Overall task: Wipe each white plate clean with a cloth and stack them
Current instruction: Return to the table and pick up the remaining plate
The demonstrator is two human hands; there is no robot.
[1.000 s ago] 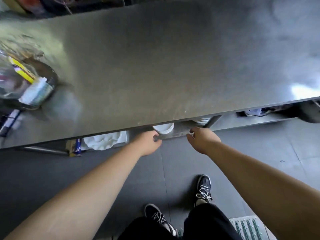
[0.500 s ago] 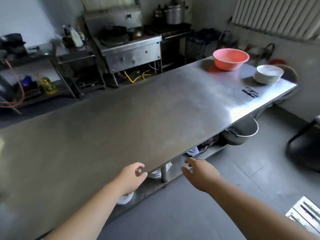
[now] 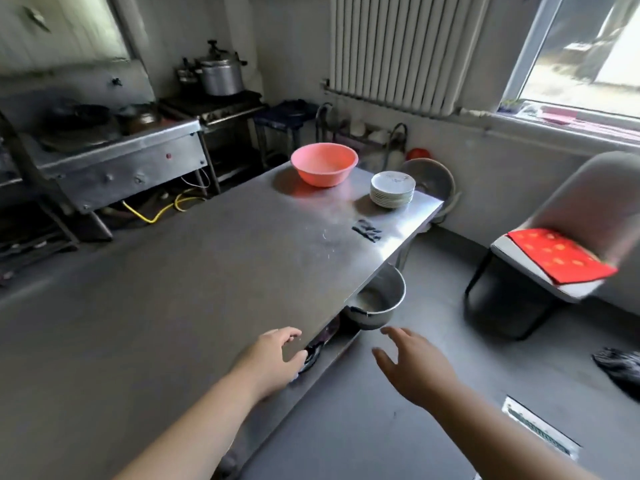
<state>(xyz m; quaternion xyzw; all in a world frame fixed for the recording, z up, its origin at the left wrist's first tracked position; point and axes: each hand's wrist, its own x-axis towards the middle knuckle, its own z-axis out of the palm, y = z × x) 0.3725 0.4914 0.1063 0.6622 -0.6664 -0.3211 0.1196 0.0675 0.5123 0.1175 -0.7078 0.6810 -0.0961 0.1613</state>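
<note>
A stack of several white plates (image 3: 392, 189) stands near the far right corner of the long steel table (image 3: 180, 282). A small dark cloth (image 3: 367, 230) lies crumpled on the tabletop a little nearer than the plates. My left hand (image 3: 273, 358) hovers over the table's near edge with its fingers loosely curled, holding nothing. My right hand (image 3: 412, 365) is off the table, over the floor, with fingers spread and empty. Both hands are far from the plates and the cloth.
A pink plastic basin (image 3: 324, 163) sits left of the plates. A metal pot (image 3: 377, 303) juts out from the shelf under the table. A grey chair with a red cushion (image 3: 557, 258) stands at the right. Stoves and pots line the back wall.
The view has swung up and right from the table's underside towards its far end. Both hands have come away from the lower shelf; the plates, cloth and chair now show.
</note>
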